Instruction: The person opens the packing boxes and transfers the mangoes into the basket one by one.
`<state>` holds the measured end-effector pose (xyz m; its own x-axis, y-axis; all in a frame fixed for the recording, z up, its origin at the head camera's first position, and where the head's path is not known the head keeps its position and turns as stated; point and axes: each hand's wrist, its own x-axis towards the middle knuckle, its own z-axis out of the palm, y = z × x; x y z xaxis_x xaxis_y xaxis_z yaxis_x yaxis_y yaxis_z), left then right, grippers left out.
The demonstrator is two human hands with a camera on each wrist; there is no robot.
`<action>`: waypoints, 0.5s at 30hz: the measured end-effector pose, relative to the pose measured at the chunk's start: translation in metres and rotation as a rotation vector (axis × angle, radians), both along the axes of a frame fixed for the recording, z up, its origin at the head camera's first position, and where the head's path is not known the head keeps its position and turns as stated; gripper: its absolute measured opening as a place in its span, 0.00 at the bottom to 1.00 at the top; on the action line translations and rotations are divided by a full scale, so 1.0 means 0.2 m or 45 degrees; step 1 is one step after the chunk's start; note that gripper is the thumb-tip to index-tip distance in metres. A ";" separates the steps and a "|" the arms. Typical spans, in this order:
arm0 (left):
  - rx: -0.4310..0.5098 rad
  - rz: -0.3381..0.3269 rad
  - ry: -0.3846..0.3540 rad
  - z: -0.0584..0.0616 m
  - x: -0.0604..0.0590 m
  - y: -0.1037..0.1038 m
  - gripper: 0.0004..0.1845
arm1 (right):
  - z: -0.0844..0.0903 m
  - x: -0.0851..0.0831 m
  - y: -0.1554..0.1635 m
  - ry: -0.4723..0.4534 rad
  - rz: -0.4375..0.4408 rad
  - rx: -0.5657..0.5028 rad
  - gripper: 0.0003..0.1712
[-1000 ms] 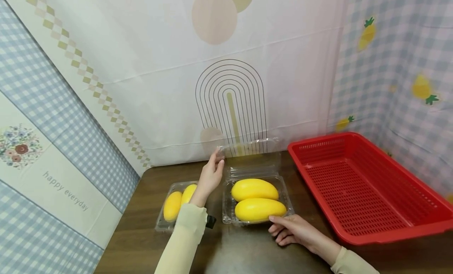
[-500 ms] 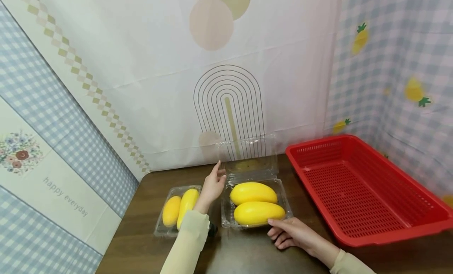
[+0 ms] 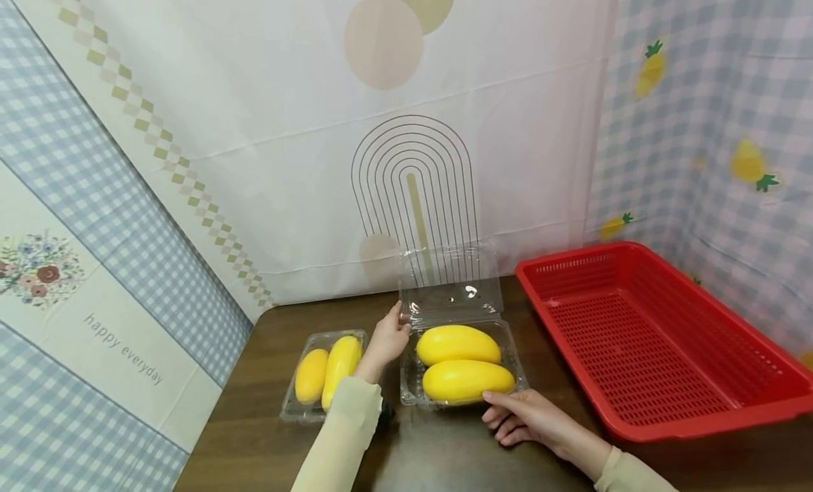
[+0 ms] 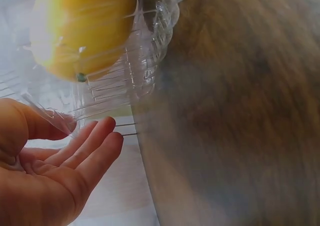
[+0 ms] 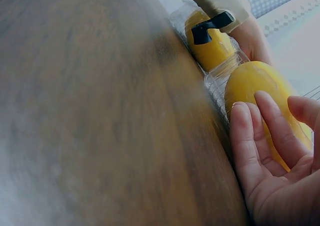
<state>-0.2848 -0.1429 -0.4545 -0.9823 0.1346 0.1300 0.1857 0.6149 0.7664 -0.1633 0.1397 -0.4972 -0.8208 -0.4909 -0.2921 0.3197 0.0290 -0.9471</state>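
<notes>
A clear plastic clamshell box (image 3: 406, 393) lies on the table with two long, smooth yellow melon-like fruits, a rear one (image 3: 457, 344) and a front one (image 3: 468, 380). Its transparent lid (image 3: 451, 280) stands raised at the back. My left hand (image 3: 389, 337) is at the lid's lower left side; in the left wrist view the plastic edge runs between thumb and nearly straight fingers (image 4: 95, 156). At the box's front right corner, my right hand (image 3: 530, 418) has its thumb at the rim and its other fingers loosely bent in front, around nothing.
Left of my left forearm, another clear plastic box (image 3: 292, 411) bears an orange-yellow fruit (image 3: 311, 375) and a longer yellow one (image 3: 341, 368). A large red perforated basket (image 3: 635, 351) stands to the right. Patterned cloth (image 3: 305, 195) hangs right behind the brown table (image 3: 241, 400).
My left hand has slid down from the lid's upper left corner towards its hinge, and the lid now stands more upright. My right hand has stayed at the front corner.
</notes>
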 end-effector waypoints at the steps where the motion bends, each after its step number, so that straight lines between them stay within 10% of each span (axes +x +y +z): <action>1: -0.011 0.004 -0.008 0.00 0.00 0.00 0.33 | 0.00 0.00 0.00 -0.001 0.000 0.004 0.26; 15: -0.005 -0.003 -0.139 -0.01 -0.03 0.02 0.31 | 0.00 0.00 0.00 -0.011 -0.010 0.026 0.26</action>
<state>-0.2907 -0.1399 -0.4561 -0.9903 0.1370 0.0214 0.1023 0.6174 0.7800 -0.1642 0.1393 -0.4976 -0.8220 -0.4785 -0.3089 0.3279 0.0458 -0.9436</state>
